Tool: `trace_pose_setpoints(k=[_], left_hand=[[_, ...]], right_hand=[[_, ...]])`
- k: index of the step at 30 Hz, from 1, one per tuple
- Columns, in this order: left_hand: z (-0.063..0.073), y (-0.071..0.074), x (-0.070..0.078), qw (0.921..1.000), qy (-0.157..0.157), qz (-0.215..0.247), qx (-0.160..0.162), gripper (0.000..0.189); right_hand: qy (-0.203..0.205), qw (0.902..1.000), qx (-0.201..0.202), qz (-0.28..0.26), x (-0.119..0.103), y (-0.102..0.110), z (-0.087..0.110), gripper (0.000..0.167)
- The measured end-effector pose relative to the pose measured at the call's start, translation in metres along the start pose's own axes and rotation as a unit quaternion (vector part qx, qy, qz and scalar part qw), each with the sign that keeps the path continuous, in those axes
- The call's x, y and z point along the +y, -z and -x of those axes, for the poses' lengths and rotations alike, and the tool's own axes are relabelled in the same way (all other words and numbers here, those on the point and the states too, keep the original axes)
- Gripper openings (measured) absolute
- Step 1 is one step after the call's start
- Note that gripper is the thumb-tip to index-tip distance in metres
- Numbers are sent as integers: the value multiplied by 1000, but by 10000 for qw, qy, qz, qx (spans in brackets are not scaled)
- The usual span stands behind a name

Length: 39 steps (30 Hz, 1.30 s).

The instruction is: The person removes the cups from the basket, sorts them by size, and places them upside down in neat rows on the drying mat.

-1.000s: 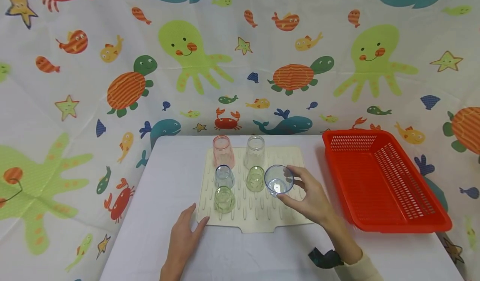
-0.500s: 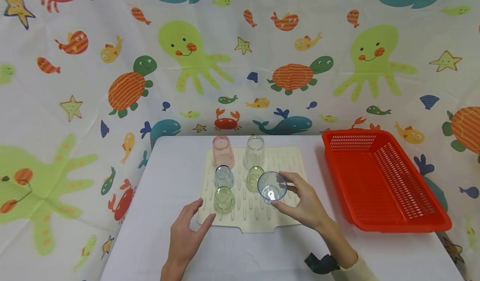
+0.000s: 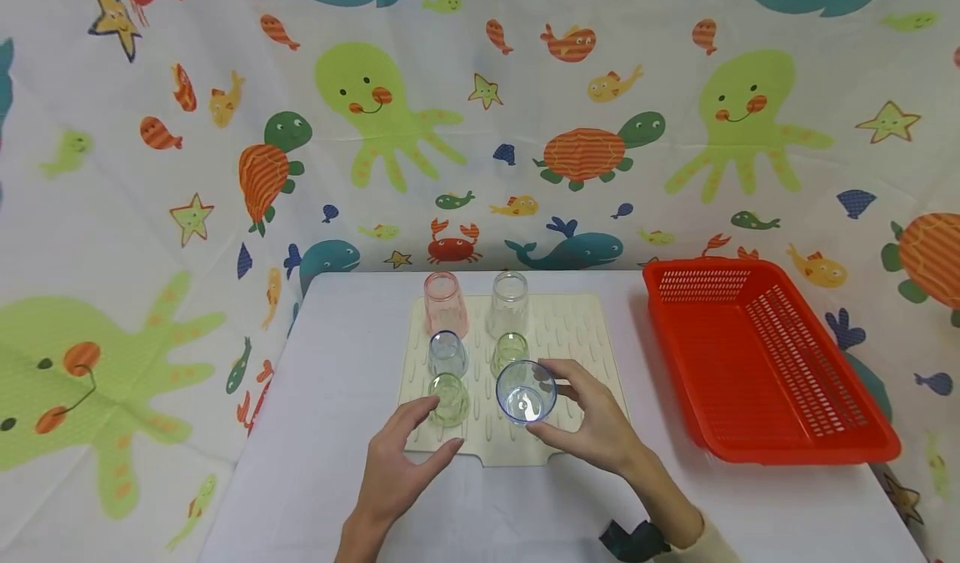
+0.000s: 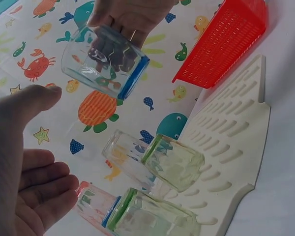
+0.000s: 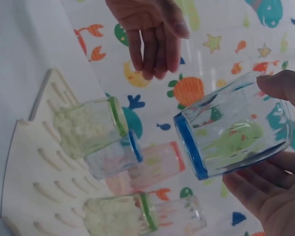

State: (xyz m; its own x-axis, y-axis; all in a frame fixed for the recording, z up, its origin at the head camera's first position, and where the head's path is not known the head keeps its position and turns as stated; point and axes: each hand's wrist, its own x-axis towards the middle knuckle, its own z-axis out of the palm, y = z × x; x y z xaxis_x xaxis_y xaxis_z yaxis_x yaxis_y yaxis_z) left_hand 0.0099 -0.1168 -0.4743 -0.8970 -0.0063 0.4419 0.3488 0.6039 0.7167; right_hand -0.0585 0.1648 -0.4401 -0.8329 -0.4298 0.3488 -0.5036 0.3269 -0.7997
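Observation:
My right hand [image 3: 592,421] holds a clear glass tumbler [image 3: 527,392] with a blue band, thumb on one side and fingers on the other. It hangs above the front of the cream ribbed drying mat [image 3: 495,446]. In the right wrist view the tumbler's blue-banded end [image 5: 191,146] faces the mat side. My left hand [image 3: 393,471] hovers over the mat's front left corner, thumb and fingers spread and holding nothing. From the head its index finger overlaps a green glass [image 3: 450,404], but both wrist views show a gap between them.
On the mat stand a pink glass [image 3: 446,309], a clear glass [image 3: 509,309], a small blue glass [image 3: 447,354] and another green glass [image 3: 510,353]. A red plastic basket [image 3: 757,450] sits on the right of the white table [image 3: 300,463]. A sea-animal curtain hangs behind.
My right hand has carried the tumbler left and toward me over the mat. My left hand has lifted from the mat's corner and moved right, its fingers spreading.

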Motion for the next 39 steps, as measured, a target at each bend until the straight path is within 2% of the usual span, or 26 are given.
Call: trace_pose_setpoints(k=[5,13,19,26,31,39], left_hand=[[-5,-5,4,9992,-149,235,-277,63],[-12,-9,12,9964,-238,290,-754,72],[-17,-14,17,9940,-449,531,-847,76],[-20,-19,18,9902,-530,837,-980,77],[-19,-20,17,9870,-593,1090,-1021,76],[-20,-20,17,9853,-529,1197,-1097,80]], right_hand=[[-12,9999,-117,-92,-2,-7,2,75],[162,9986,-354,-368,-6,-14,3,73],[340,9967,-543,-504,-6,-20,4,73],[508,9941,-680,-670,-6,-25,4,73],[477,9936,-734,-720,-5,-27,5,72],[391,9941,-735,-699,-6,-29,6,72]])
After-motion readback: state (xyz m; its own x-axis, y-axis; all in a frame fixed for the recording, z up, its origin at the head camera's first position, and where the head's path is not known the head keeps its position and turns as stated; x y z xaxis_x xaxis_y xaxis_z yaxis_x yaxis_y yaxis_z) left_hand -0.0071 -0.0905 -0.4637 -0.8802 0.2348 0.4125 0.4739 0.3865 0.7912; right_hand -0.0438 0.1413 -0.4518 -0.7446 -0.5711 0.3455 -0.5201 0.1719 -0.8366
